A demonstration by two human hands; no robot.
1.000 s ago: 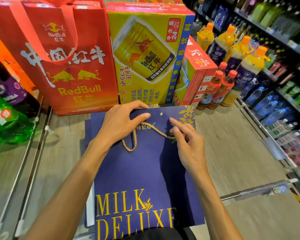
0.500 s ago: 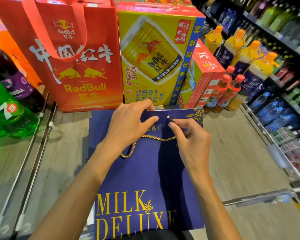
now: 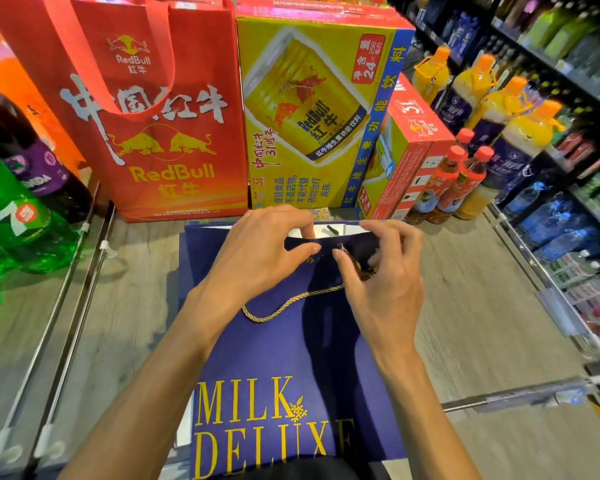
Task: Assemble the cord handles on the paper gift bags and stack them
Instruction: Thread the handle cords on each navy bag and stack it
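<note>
Head view: 1 blue gift bag (image 3: 291, 358) lies flat on a grey shelf (image 3: 125, 306) at the centre. Its long axis runs from 6 o'clock to 12 o'clock, with the open mouth at the 12 o'clock end. 1 gold cord (image 3: 291, 299) droops across the bag's upper face, sagging toward 8 o'clock.

The left hand (image 3: 257, 251) grips the bag's top rim, thumb on the front and fingers curled over the edge. The right hand (image 3: 385, 282) pinches the cord's dark tip (image 3: 342, 247) just below that rim.

At 11 o'clock stands 1 red bag (image 3: 160, 133) and at 12 o'clock 1 yellow box (image 3: 309, 109). At 2 o'clock are 3 red-capped bottles (image 3: 465, 181) and 4 orange-capped bottles (image 3: 520, 133), and at 9 o'clock 1 green bottle (image 3: 18, 220).
</note>
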